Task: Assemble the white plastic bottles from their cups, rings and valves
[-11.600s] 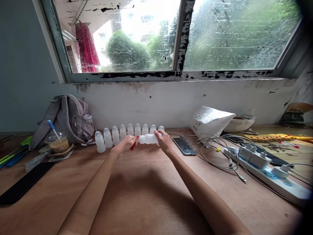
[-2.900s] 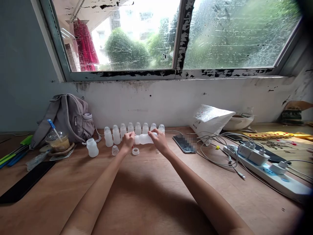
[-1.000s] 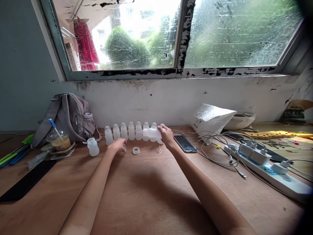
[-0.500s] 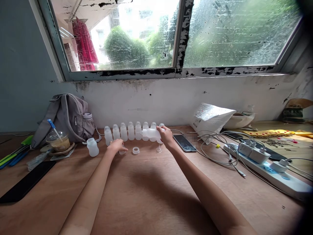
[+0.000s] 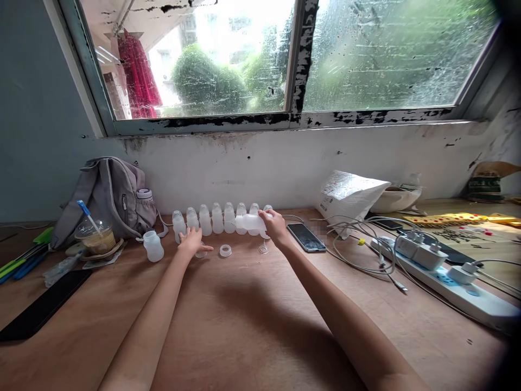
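Note:
My right hand (image 5: pixel 275 226) grips a translucent baby bottle (image 5: pixel 249 222) by its base. The bottle lies on its side in the air, its nipple end pointing left. My left hand (image 5: pixel 190 242) is open, fingers spread, above a small clear cap or ring (image 5: pixel 201 253) on the table, partly hidden by the hand. Whether the two touch I cannot tell. A white bottle collar (image 5: pixel 225 250) lies to the right of it. Behind both hands stands a row of several capped baby bottles (image 5: pixel 217 219). An uncapped bottle (image 5: pixel 153 246) stands upright left of my left hand.
On the right lie a phone (image 5: pixel 306 237), tangled white cables (image 5: pixel 358 255) and a power strip (image 5: pixel 443 282) with chargers. A silver pouch (image 5: pixel 350 198) leans by the wall. At left are a grey backpack (image 5: pixel 108 201), an iced drink cup (image 5: pixel 96 238) and a black slab (image 5: pixel 44 304).
My left hand has moved slightly left and its fingers have spread, so more of the clear piece beneath shows. My right hand keeps hold of the bottle in nearly the same place.

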A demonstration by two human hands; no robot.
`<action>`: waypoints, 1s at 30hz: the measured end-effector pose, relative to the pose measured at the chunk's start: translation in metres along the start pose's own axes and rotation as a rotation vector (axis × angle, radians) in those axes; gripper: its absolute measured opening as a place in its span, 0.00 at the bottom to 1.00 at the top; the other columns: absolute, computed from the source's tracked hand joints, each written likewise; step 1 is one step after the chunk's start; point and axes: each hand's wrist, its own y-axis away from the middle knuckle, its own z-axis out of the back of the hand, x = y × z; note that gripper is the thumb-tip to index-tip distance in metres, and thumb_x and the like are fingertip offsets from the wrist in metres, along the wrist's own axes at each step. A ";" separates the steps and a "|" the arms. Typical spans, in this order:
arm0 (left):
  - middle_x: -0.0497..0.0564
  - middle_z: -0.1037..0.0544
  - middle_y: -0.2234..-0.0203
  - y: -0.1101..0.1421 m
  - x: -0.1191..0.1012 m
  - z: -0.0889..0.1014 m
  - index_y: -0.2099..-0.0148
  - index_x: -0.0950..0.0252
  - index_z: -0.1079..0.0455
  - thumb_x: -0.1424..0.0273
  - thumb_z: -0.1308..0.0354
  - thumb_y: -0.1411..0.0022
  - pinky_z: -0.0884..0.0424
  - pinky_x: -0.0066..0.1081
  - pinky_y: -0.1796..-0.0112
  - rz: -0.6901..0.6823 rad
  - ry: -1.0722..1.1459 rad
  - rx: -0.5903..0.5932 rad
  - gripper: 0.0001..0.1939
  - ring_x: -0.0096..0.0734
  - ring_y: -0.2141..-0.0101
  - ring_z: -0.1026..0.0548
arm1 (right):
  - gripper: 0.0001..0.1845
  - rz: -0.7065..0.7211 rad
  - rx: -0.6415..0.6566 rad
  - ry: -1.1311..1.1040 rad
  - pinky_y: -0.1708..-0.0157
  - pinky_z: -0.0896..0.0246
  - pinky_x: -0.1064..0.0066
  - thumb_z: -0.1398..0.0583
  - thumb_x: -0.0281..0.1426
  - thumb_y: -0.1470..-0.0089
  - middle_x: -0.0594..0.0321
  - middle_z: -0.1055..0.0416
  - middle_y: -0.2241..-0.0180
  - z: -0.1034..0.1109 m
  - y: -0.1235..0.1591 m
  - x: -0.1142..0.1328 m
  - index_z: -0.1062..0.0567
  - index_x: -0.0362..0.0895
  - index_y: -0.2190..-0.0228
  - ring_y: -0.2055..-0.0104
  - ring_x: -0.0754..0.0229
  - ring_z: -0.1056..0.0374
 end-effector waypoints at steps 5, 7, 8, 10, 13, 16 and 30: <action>0.57 0.38 0.50 0.012 -0.024 0.020 0.45 0.59 0.48 0.54 0.42 0.55 0.42 0.41 0.55 -0.251 0.145 -0.192 0.36 0.47 0.49 0.41 | 0.15 0.002 0.013 0.030 0.78 0.47 0.72 0.48 0.43 0.57 0.62 0.34 0.79 -0.001 0.001 0.000 0.30 0.44 0.78 0.75 0.59 0.39; 0.54 0.36 0.52 0.019 -0.041 0.024 0.46 0.58 0.48 0.57 0.41 0.54 0.40 0.38 0.57 -0.362 0.217 -0.298 0.34 0.43 0.52 0.37 | 0.14 0.013 0.031 0.041 0.78 0.47 0.72 0.47 0.42 0.57 0.63 0.34 0.79 -0.003 0.003 0.002 0.30 0.45 0.78 0.75 0.59 0.39; 0.53 0.34 0.54 0.023 -0.050 0.025 0.47 0.57 0.47 0.59 0.41 0.53 0.39 0.36 0.58 -0.397 0.234 -0.330 0.32 0.42 0.54 0.35 | 0.14 0.029 0.047 0.044 0.77 0.47 0.72 0.47 0.42 0.57 0.63 0.34 0.79 -0.004 0.005 0.004 0.30 0.45 0.79 0.75 0.59 0.39; 0.53 0.32 0.58 0.028 -0.066 0.023 0.50 0.59 0.43 0.62 0.41 0.52 0.37 0.34 0.62 -0.409 0.248 -0.359 0.27 0.41 0.58 0.32 | 0.14 0.098 0.088 0.044 0.76 0.47 0.72 0.47 0.41 0.57 0.64 0.34 0.79 -0.006 0.009 0.008 0.30 0.45 0.80 0.74 0.59 0.39; 0.53 0.28 0.66 0.031 -0.079 0.018 0.58 0.62 0.38 0.63 0.44 0.51 0.37 0.32 0.68 -0.319 0.315 -0.299 0.16 0.42 0.64 0.29 | 0.13 0.274 0.121 0.061 0.76 0.48 0.72 0.47 0.40 0.56 0.65 0.34 0.80 -0.009 0.016 0.014 0.31 0.45 0.80 0.75 0.60 0.39; 0.51 0.28 0.72 0.029 -0.078 0.017 0.65 0.63 0.36 0.65 0.44 0.52 0.38 0.30 0.74 -0.288 0.392 -0.205 0.11 0.40 0.70 0.29 | 0.11 0.368 0.118 0.075 0.78 0.49 0.72 0.47 0.38 0.56 0.65 0.36 0.81 -0.009 0.019 0.016 0.31 0.45 0.81 0.77 0.61 0.41; 0.49 0.32 0.61 0.030 -0.049 0.036 0.51 0.59 0.43 0.64 0.37 0.58 0.32 0.26 0.72 -0.510 0.977 0.303 0.31 0.28 0.69 0.29 | 0.13 0.606 0.156 0.240 0.73 0.49 0.74 0.49 0.38 0.52 0.62 0.32 0.76 0.005 0.025 0.030 0.29 0.43 0.74 0.75 0.62 0.40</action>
